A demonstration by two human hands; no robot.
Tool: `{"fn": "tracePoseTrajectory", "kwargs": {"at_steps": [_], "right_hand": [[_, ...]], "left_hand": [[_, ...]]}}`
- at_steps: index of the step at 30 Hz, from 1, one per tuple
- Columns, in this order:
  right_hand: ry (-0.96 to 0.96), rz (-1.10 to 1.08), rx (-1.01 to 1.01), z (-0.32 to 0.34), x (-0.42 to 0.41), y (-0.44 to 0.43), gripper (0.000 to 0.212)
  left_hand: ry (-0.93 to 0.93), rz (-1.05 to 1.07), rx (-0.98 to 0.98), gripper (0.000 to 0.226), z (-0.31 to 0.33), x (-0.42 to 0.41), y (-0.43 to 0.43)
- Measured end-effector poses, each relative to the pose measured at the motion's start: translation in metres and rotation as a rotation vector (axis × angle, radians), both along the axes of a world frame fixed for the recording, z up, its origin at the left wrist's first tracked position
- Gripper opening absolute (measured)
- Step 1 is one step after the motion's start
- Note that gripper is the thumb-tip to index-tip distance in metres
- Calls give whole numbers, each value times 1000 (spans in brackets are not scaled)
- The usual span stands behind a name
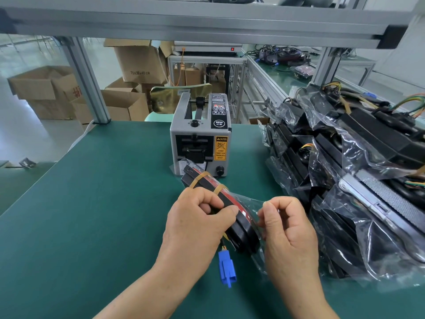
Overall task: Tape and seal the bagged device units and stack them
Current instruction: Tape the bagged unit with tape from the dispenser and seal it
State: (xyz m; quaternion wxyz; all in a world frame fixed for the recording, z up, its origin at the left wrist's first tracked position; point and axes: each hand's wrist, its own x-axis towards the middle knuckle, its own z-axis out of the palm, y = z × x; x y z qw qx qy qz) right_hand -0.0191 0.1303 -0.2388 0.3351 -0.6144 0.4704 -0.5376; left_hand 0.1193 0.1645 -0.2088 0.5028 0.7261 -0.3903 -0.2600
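A cardboard box reads "75x36x40 CM", while the tape dispenser bears a yellow label reading "CAUTION, DO NOT INSERT YOUR FINGERS INTO OUTLET" and a round mark reading "SEMI".

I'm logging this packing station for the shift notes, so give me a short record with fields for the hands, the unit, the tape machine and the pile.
left hand: grips the bagged device unit across its middle
right hand: pinches the loose edge of the clear bag
unit: black, tilted, two tan rubber bands round its far end
blue connector: hangs from the near end
tape dispenser: upright on the green mat, behind the unit
pile of bagged units: heaped at the right
tape on bag: cannot tell
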Motion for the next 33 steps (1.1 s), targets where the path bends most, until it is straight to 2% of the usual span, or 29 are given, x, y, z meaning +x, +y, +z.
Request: {"fn": "tracePoseTrajectory", "kwargs": {"at_steps": [7, 14, 16, 17, 20, 23, 26, 29, 31, 33], "right_hand": [[4, -15, 9, 1, 0, -2, 15], [10, -4, 18, 3, -3, -3, 17], [21, 30, 23, 6, -3, -4, 8], [32, 59, 39, 9, -3, -5, 12], [192, 127, 71, 17, 1, -13, 35], [374, 194, 91, 29, 6, -23, 31], [399, 237, 97, 33, 8, -27, 25], [364, 189, 67, 31, 10, -26, 17], [328, 167, 70, 29, 11, -24, 14], [338, 150, 60, 29, 10, -24, 14]], "left_hand": [[2, -4, 0, 15, 1, 9, -9], [-44, -84, -33, 36, 4, 9, -6], [-65, -96, -16, 35, 6, 12, -8], [-73, -102, -10, 31, 7, 13, -9], [-64, -113, -22, 20, 9, 15, -12], [-39, -125, -33, 13, 8, 18, -13], [-29, -173, -33, 10, 8, 23, -14], [93, -172, -119, 10, 17, 33, -20], [236, -15, -214, 18, 21, 49, -34], [399, 136, -207, 22, 20, 70, -54]]}}
